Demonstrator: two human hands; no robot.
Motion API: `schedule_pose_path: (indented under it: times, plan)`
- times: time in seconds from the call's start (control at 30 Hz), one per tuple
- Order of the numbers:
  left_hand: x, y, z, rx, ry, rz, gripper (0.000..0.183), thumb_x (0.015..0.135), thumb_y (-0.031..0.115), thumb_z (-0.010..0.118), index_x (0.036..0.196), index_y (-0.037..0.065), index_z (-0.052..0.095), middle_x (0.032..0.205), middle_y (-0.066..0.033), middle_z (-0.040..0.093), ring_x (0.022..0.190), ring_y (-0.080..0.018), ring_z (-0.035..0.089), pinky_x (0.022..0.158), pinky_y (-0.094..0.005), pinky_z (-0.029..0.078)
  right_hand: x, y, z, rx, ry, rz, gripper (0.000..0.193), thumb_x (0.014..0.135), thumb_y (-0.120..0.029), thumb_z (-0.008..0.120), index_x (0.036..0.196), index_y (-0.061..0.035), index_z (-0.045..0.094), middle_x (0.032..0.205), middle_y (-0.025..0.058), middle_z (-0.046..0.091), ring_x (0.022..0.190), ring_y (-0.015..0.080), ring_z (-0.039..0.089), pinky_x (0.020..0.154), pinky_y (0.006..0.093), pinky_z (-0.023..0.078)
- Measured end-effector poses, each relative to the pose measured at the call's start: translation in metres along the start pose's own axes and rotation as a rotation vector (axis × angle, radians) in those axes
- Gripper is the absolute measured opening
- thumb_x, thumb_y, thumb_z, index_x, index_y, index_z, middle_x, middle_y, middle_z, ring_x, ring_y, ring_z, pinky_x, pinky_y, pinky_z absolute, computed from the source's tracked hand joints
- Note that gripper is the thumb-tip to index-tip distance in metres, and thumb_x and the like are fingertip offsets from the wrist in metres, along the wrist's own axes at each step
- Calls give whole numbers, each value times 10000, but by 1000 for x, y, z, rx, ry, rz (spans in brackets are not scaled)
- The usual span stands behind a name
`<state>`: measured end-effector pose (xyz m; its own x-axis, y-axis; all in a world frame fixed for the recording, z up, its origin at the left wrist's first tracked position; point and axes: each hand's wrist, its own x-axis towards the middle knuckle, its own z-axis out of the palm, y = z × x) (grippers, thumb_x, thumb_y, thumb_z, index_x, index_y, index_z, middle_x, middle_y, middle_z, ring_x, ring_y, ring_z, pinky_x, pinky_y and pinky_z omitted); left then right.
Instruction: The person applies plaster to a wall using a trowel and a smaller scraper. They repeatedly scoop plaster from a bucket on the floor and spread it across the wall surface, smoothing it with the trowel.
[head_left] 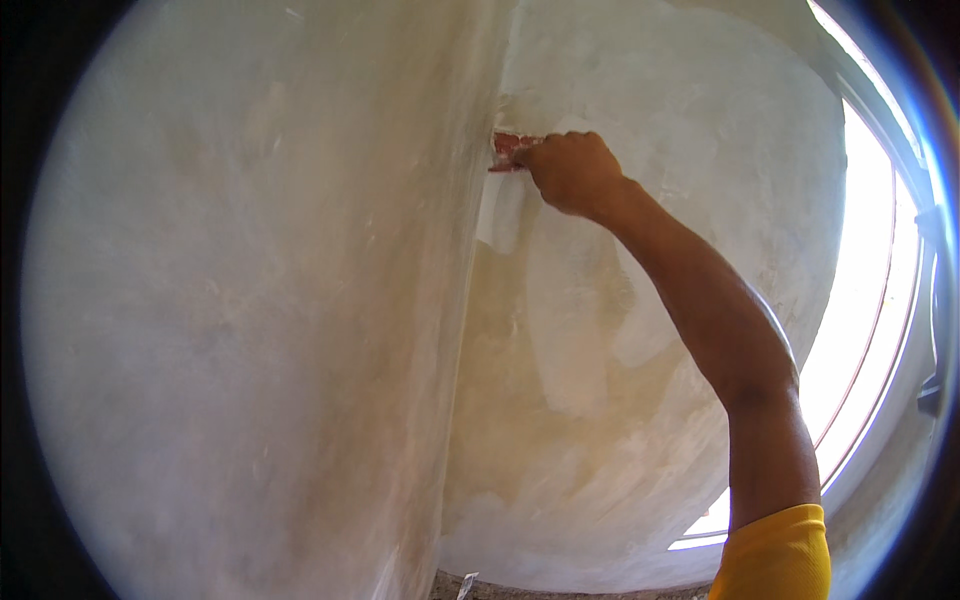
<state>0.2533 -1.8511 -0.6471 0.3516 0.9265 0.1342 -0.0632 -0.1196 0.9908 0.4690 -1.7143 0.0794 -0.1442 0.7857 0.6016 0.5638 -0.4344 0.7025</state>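
My right hand [578, 172] is raised on an outstretched arm, its fingers closed on a red putty scraper [507, 146] smeared with pale filler. The scraper lies against the right-hand wall [680, 130], right beside the inside corner where two walls meet. Below it, a whitish wet-looking patch [500, 215] runs down along the corner. More pale streaks [560, 320] of filler show on the tan plaster under my forearm. The scraper's handle is mostly hidden by my fingers. My left hand is out of the picture.
A broad plastered wall [230, 300] fills the left side, up to the corner. At the right is a bright window opening [870, 270] with a thin dark bar. A small pale object [467, 585], too unclear to name, shows at the bottom edge near the brownish ground.
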Motion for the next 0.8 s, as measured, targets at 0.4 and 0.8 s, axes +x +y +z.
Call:
schedule_pose_path:
  times: [0.4, 0.8]
  plan:
    - [-225, 4, -887, 106, -48, 82, 187, 884, 154, 742, 979, 40, 627, 742, -119, 568, 694, -229, 516, 649, -410, 467, 130, -640, -630, 28, -85, -366, 271, 941, -162, 593, 1153, -139, 760, 938, 130, 745, 920, 283, 741, 734, 431, 573]
    - [-451, 53, -1933, 98, -77, 62, 201, 908, 174, 725, 1038, 46, 640, 835, -129, 605, 780, -250, 554, 711, -420, 482, 460, -1207, -1440, 5, 502, -38, 373, 941, -102, 551, 1302, -43, 623, 1317, 142, 672, 1222, 304, 634, 952, 417, 558]
